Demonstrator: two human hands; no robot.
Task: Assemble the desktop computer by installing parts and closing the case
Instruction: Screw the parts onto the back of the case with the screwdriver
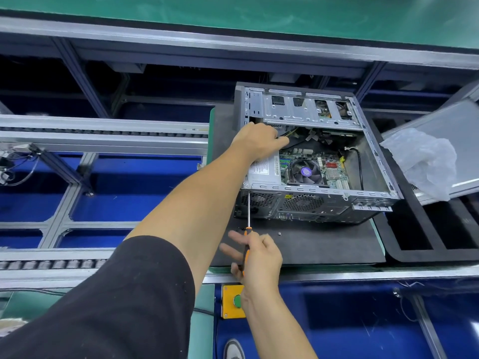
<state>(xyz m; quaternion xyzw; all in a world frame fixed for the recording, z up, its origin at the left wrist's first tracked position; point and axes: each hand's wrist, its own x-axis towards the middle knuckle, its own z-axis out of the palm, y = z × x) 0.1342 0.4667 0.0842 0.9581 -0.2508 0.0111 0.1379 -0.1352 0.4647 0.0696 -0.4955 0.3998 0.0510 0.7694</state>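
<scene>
Lying on its side on a black foam mat (pixel 324 244) at the centre right of the frame, the open grey steel computer case (pixel 373 161) shows its green motherboard (pixel 329 169) and round black cooler fan (pixel 305 172), and that exposure is the main risk. Any pull on the wiring could, I judge, drag a cable into the fan or loosen a connector. The silver power supply box (pixel 264 172) at the case's lower left may shift if the screw is driven while it sits crooked. Curled and reaching under the drive bay, the left hand (pixel 259 141) seems to grip cables, though its fingertips are hidden. Lower centre, the right hand (pixel 256 257) holds the orange-and-black handled screwdriver (pixel 247 237) loosely, some fingers splayed, so the tip at the rear panel could slip off.
</scene>
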